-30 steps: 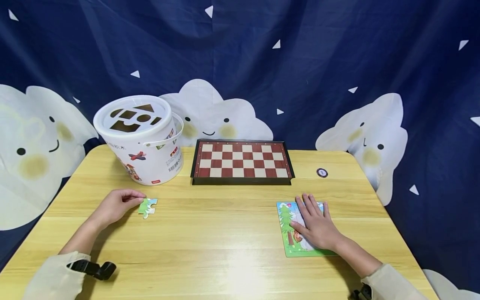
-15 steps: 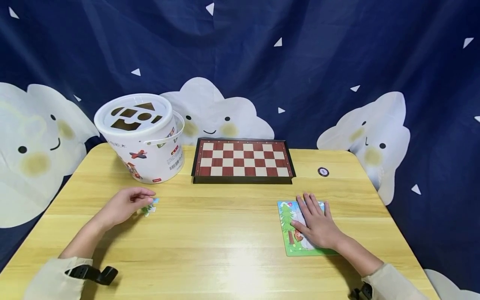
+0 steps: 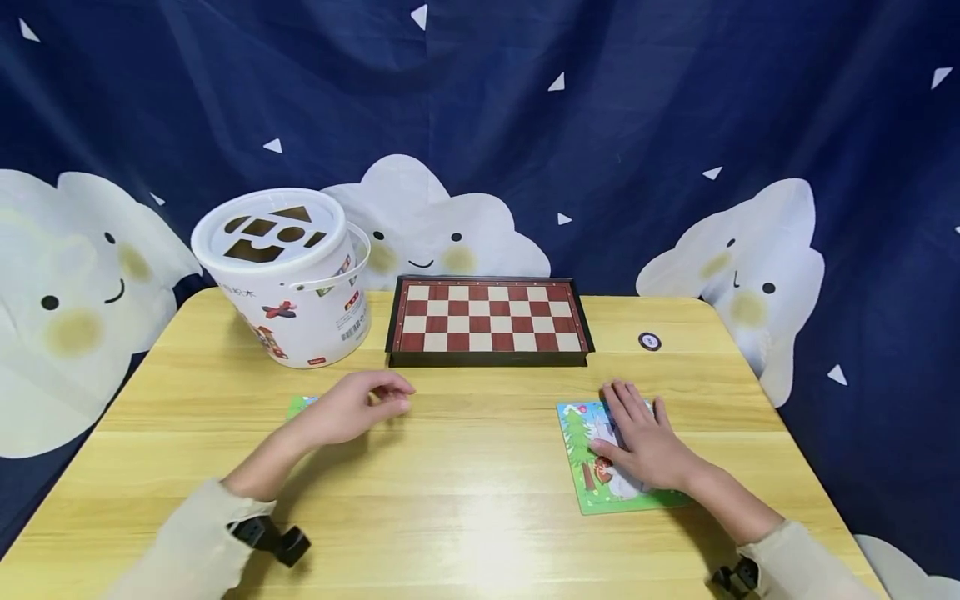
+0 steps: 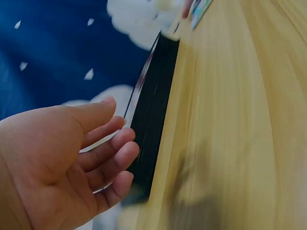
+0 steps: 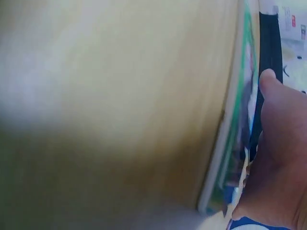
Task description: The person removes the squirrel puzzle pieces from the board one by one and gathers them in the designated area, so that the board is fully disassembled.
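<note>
The puzzle board (image 3: 581,454) is being supported by the desk (image 3: 480,467), at the right, and partly covered by the right hand (image 3: 648,443), laid with fingers extended. The left hand (image 3: 356,408) is being held above the desk, fingers loosely bent, apart from the thumb. A puzzle piece (image 3: 298,406) is being partly hidden by it. Farther back, a chessboard (image 3: 491,317) is being flanked by a bucket (image 3: 307,308).
</note>
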### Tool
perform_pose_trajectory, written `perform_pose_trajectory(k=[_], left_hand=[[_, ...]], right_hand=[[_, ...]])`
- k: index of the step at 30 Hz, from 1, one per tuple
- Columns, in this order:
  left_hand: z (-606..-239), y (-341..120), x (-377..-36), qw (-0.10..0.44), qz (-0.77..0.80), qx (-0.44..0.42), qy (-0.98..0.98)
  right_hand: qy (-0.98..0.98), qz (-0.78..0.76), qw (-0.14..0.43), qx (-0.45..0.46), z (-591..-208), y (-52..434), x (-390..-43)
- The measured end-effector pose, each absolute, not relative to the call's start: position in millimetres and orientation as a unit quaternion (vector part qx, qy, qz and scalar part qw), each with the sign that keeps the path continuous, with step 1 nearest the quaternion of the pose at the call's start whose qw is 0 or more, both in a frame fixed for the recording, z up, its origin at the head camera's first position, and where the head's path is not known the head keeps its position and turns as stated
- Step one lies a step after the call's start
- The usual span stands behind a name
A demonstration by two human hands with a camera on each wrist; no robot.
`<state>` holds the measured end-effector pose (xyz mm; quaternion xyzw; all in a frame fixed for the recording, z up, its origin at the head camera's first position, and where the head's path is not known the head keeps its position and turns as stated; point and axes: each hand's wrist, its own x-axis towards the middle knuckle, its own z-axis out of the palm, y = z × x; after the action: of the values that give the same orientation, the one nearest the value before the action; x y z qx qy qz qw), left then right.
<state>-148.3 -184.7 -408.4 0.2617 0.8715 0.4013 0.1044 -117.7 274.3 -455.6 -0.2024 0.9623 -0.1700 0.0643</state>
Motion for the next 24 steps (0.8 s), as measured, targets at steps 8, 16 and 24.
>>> perform_pose_trajectory(k=[8, 16, 24], left_hand=[[-412.2, -99.7, -164.1, 0.107, 0.414, 0.302, 0.852], [-419.8, -28.3, -169.6, 0.102, 0.413, 0.308, 0.851], [-433.3, 22.3, -168.4, 0.093, 0.362, 0.32, 0.871]], right_hand=[[0.963, -0.18, 0.074, -0.188, -449.1, 291.5, -115.5], [0.963, -0.181, 0.087, -0.182, -452.4, 298.4, -108.6], [0.966, -0.169, 0.064, -0.185, -463.5, 298.7, -105.8]])
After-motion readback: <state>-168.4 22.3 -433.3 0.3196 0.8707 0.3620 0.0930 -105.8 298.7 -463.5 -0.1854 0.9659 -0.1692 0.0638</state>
